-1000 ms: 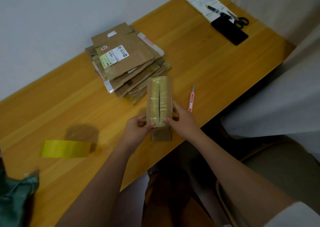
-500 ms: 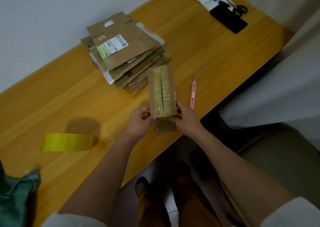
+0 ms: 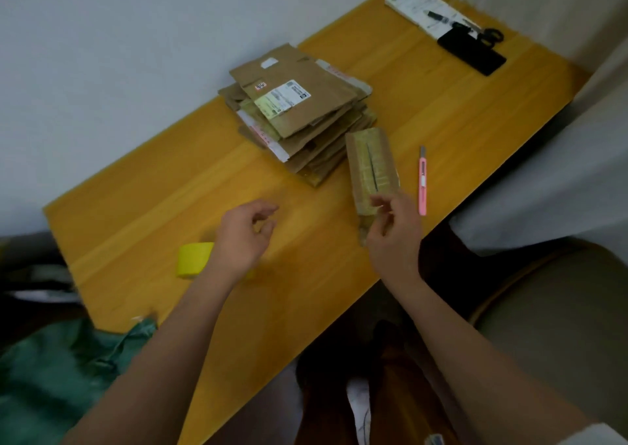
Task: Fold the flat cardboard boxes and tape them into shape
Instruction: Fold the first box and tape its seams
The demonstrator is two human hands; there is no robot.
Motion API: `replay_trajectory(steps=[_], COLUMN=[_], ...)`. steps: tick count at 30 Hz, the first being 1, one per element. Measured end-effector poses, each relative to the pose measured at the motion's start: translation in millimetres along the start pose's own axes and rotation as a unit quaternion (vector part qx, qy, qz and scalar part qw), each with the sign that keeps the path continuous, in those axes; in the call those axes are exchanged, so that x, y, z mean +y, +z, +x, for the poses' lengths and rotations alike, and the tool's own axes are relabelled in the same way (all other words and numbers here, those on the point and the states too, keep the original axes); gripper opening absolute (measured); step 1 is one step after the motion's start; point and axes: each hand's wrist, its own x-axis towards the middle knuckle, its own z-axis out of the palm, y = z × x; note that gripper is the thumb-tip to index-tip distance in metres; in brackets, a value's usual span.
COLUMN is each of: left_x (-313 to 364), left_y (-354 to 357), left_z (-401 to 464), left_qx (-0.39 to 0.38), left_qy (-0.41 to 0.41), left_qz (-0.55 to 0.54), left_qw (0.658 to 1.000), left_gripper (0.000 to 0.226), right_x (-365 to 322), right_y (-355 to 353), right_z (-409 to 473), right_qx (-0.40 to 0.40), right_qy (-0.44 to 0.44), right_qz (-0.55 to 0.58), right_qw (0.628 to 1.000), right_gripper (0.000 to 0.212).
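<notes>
Right grip: the right hand (image 3: 394, 234) pinches the near end of the folded box (image 3: 372, 169), fingers curled on it; the box stands off the bench (image 3: 136, 206), far end toward 12 o'clock.
Left grip: the left hand (image 3: 243, 237) holds nothing, fingers loosely curled and apart, over the bench at 9 o'clock of the box.
Box seam: a dark slit runs along the top between the flaps; held by one end only, the flaps may spring open.
Tape: the yellow tape roll (image 3: 193, 259) lies just at 8 o'clock of the left hand; a blurred reach may knock it away.
Stack: flat boxes (image 3: 299, 115) lie at 11 o'clock of the box; swinging it may shove them.
Knife: the pink cutter (image 3: 422, 179) lies at 3 o'clock of the box, near the bench edge; an elbow may sweep it off.
</notes>
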Motion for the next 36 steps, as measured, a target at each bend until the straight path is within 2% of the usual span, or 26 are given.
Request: replay_trajectory(steps=[2,5,7,9,14,17,21,24,26,29,32,36], left_x=[-18.7,-44.2,-54.8,-60.2,-65.8,-72.2,-81.3,-95.1,-104.9,-111.2,-111.6,-104.3], left_y=[-24.0,-42.5,-46.5,-49.0,-53.9,-55.3,-59.3,-69.7,-75.0,-77.8,-78.5,-73.7], left_z=[-9.2,-22.7,-27.6,-27.7,-27.1,-31.1,-36.3,-44.5,-50.1,-54.6,-56.9,-57.4], left_qx=[-0.027,-0.101,-0.107,-0.101,-0.111,-0.084,-0.071,-0.041,-0.032,-0.024,-0.042,-0.069], left_qy=[-0.022,-0.026,-0.006,0.002,-0.002,0.010,0.020,-0.044,-0.082,-0.096,-0.098,-0.106], left_qz=[0.074,0.163,0.184,0.171,0.120,0.082,0.054,-0.031,-0.079,-0.119,-0.096,-0.018], left_qw=[0.997,0.981,0.977,0.980,0.987,0.993,0.996,0.998,0.993,0.988,0.990,0.992], left_gripper=[0.033,0.048,0.049,0.048,0.033,0.027,0.025,0.025,0.024,0.022,0.030,0.037], right_x=[-16.5,-22.4,-22.5,-22.8,-18.0,-18.1,-17.9,-19.4,-23.8,-33.5,-43.6,-50.1], right_y=[26.6,66.8,85.8,98.9,122.0,136.6,144.7,146.9,149.5,149.2,135.8,115.8], right_z=[-16.2,-36.1,-47.4,-57.3,-64.3,-60.6,-55.1,-57.4,-59.0,-59.5,-55.2,-48.7], right_qx=[-0.124,-0.326,-0.402,-0.440,-0.464,-0.475,-0.473,-0.471,-0.474,-0.467,-0.445,-0.461], right_qy=[0.006,0.086,0.119,0.121,0.084,0.080,0.084,0.092,0.093,0.131,0.173,0.178], right_qz=[0.004,-0.029,-0.058,-0.083,-0.150,-0.174,-0.196,-0.207,-0.189,-0.093,-0.033,-0.041], right_qw=[0.992,0.941,0.906,0.886,0.869,0.859,0.855,0.853,0.855,0.869,0.878,0.869], right_gripper=[0.027,0.028,0.033,0.040,0.045,0.044,0.021,0.006,0.009,0.014,0.014,0.016])
